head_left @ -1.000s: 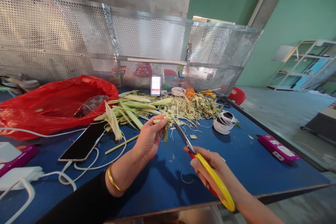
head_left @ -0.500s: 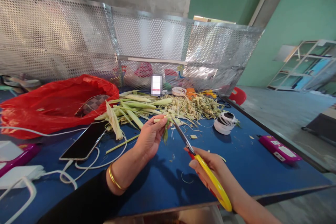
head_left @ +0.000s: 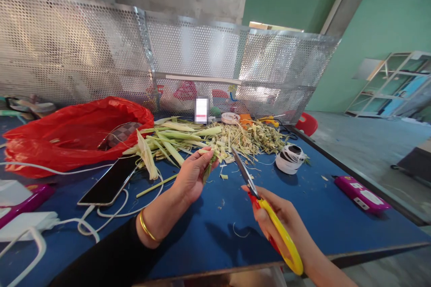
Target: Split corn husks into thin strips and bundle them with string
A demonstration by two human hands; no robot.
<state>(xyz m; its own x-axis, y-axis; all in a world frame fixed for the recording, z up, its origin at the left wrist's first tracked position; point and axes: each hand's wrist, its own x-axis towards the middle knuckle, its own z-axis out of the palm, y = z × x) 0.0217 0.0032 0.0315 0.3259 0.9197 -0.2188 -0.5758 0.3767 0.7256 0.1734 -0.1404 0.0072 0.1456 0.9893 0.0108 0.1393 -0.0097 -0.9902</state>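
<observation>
My left hand point(head_left: 192, 172) pinches a small bunch of pale green corn husk point(head_left: 209, 168) between thumb and fingers, partly hidden by the fingers. My right hand point(head_left: 283, 215) is wrapped round yellow-and-red-handled scissors point(head_left: 247, 177). The blades look closed or nearly so, and their tips stand apart from the held husk, to its right. Behind both hands lie a heap of long corn husks point(head_left: 175, 136) and, to its right, a pile of cut husk bits point(head_left: 259, 136). A small cut piece point(head_left: 224, 177) rests on the blue table point(head_left: 215, 226).
A red plastic bag point(head_left: 67, 152) spreads at the left, near a phone point(head_left: 109, 181) with a white cable. To the right are a white roll point(head_left: 289, 159) and a purple packet point(head_left: 362, 194). A perforated metal screen point(head_left: 195, 49) stands along the back.
The scissors have drawn back to the right, away from the husk in my left hand. The left hand has barely moved; the husk's lower end has swung slightly.
</observation>
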